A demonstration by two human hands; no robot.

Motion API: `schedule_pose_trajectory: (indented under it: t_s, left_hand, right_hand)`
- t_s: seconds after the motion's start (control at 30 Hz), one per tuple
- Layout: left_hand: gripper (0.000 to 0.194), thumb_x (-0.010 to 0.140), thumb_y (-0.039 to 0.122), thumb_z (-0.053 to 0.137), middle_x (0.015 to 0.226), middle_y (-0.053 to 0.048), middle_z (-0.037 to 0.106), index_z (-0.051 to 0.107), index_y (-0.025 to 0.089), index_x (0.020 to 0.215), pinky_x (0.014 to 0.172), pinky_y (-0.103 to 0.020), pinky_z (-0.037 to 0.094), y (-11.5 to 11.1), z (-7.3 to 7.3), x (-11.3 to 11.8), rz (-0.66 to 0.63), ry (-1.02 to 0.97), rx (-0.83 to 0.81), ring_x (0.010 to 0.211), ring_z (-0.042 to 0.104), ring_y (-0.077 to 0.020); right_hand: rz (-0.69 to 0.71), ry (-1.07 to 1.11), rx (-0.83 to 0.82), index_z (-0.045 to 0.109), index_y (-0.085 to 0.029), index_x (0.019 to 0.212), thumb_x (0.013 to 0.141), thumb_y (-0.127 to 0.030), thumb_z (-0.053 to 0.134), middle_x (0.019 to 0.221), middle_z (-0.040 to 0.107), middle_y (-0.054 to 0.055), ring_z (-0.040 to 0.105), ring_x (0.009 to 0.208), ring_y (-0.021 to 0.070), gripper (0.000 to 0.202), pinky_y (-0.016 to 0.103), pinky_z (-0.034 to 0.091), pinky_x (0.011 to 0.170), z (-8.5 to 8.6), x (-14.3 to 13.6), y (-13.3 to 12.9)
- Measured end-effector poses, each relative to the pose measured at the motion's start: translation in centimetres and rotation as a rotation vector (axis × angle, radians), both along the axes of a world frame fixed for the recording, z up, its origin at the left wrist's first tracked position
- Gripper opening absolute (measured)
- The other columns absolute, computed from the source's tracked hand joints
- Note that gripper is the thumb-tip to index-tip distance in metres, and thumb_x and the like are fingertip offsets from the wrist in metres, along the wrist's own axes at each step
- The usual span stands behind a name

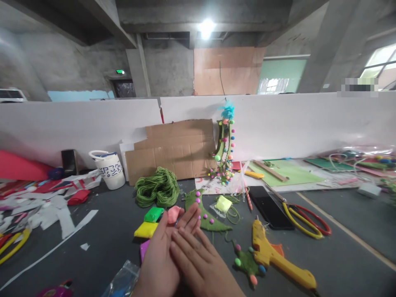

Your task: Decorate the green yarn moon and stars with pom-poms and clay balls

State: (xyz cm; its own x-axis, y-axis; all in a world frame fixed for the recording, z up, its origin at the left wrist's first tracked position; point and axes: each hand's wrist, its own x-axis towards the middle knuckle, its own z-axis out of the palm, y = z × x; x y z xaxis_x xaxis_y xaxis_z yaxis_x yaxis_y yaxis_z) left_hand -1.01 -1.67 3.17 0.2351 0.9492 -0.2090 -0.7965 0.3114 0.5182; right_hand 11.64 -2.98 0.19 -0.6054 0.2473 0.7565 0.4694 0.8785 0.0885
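My left hand (162, 258) is turned palm up with its fingers stretched out. Across its palm lies my right hand (201, 262), palm down, its fingers straight. Whatever may lie between the palms is hidden. Just beyond the fingertips is a green crescent (206, 214) dotted with purple balls. Beside the left hand are soft packets: green (154, 214), yellow (146, 230), pink (175, 215) and purple (144, 250). Right of my right hand, a green star (248, 262) with coloured balls on its points lies near a yellow glue gun (269, 253).
Green yarn (157, 187) lies before a cardboard sheet (173, 148). A decorated hanging piece (227, 144) stands against the white partition. Rightward are a phone (271, 206), scissors (305, 220) and light green paper (297, 171). Paper scraps (52, 214) and a white cup (109, 171) are left.
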Motion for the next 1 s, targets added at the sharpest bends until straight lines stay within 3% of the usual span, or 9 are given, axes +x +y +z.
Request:
schedule_pose_trajectory:
  t_s: [0.17,0.23,0.37,0.5,0.63,0.7,0.83,0.9,1.0]
  left_hand:
    - [0.049,0.093,0.042,0.027,0.124,-0.013,0.06,0.058,0.014,0.119,0.113,-0.038,0.015,0.2,0.4,-0.2,0.044,-0.076,0.085,0.123,0.047,-0.0202]
    - [0.049,0.093,0.041,0.027,0.127,-0.013,0.057,0.05,0.016,0.128,0.112,-0.038,0.018,0.3,0.2,-0.2,0.004,-0.105,0.098,0.125,0.044,-0.02]
    - [0.053,0.092,0.042,0.023,0.135,-0.011,0.051,0.03,0.021,0.14,0.109,-0.042,0.026,0.2,-0.5,-0.2,-0.062,-0.115,0.052,0.128,0.04,-0.0211]
    - [0.058,0.093,0.041,0.021,0.131,-0.02,0.052,0.024,0.008,0.141,0.107,-0.045,0.029,0.0,-0.5,0.2,-0.014,-0.037,-0.019,0.125,0.044,-0.0249]
    - [0.051,0.094,0.025,0.026,0.131,-0.021,0.051,0.02,0.008,0.142,0.105,-0.044,0.032,-0.1,0.1,0.9,0.076,0.017,-0.083,0.122,0.048,-0.0241]
    - [0.053,0.094,0.025,0.029,0.132,-0.021,0.051,0.017,0.009,0.143,0.105,-0.042,0.033,-0.1,0.1,1.1,0.111,0.01,-0.101,0.12,0.05,-0.0238]
    - [0.055,0.094,0.03,0.028,0.133,-0.021,0.05,0.017,0.008,0.142,0.109,-0.039,0.028,0.0,0.1,0.9,0.14,-0.002,-0.124,0.119,0.05,-0.0229]
    - [0.055,0.094,0.032,0.024,0.133,-0.021,0.05,0.018,0.006,0.142,0.111,-0.039,0.022,-0.1,0.2,0.7,0.107,-0.025,-0.118,0.121,0.048,-0.0229]
    - [0.059,0.093,0.038,0.021,0.133,-0.021,0.05,0.017,0.006,0.142,0.113,-0.041,0.016,-0.2,0.5,0.3,0.081,-0.065,-0.101,0.124,0.045,-0.0232]
  right_hand:
    - [0.051,0.002,0.022,0.057,-0.015,0.115,0.096,-0.02,0.038,0.123,0.06,-0.001,0.046,0.122,0.0138,0.027,0.033,0.014,0.111,0.2,-0.1,-0.1]
    - [0.045,0.001,0.01,0.054,-0.014,0.118,0.096,-0.021,0.038,0.126,0.057,0.0,0.041,0.126,0.0142,0.028,0.033,0.017,0.111,0.0,-0.3,-0.1]
    - [0.011,0.055,-0.098,0.047,-0.01,0.126,0.095,-0.037,0.037,0.129,0.054,0.007,0.031,0.132,0.0208,0.042,0.043,0.015,0.111,-1.1,-0.3,0.2]
    - [0.098,0.185,-0.341,0.042,-0.016,0.13,0.09,-0.055,0.034,0.127,0.056,0.01,0.035,0.13,0.0242,0.057,0.049,0.019,0.109,-1.4,0.4,0.0]
    - [0.143,0.181,-0.613,0.036,-0.016,0.135,0.094,-0.05,0.026,0.137,0.045,0.012,0.035,0.13,0.0229,0.054,0.045,0.023,0.109,-0.1,1.3,-0.3]
    - [0.174,0.197,-0.602,0.039,-0.018,0.133,0.095,-0.049,0.025,0.134,0.049,0.01,0.037,0.129,0.0218,0.052,0.044,0.021,0.11,0.0,1.2,-0.4]
    - [0.226,0.154,-0.395,0.036,-0.015,0.135,0.095,-0.049,0.027,0.129,0.055,0.006,0.036,0.13,0.0164,0.053,0.034,0.017,0.112,-1.3,-0.4,-0.3]
    - [0.165,0.091,-0.339,0.032,-0.009,0.137,0.096,-0.041,0.029,0.135,0.048,0.008,0.03,0.132,0.0148,0.052,0.029,0.017,0.112,-1.9,-0.9,-0.3]
    - [0.057,0.007,-0.275,0.035,-0.005,0.135,0.093,-0.044,0.037,0.14,0.041,0.01,0.027,0.134,0.0192,0.058,0.035,0.016,0.112,-2.0,-0.9,-0.4]
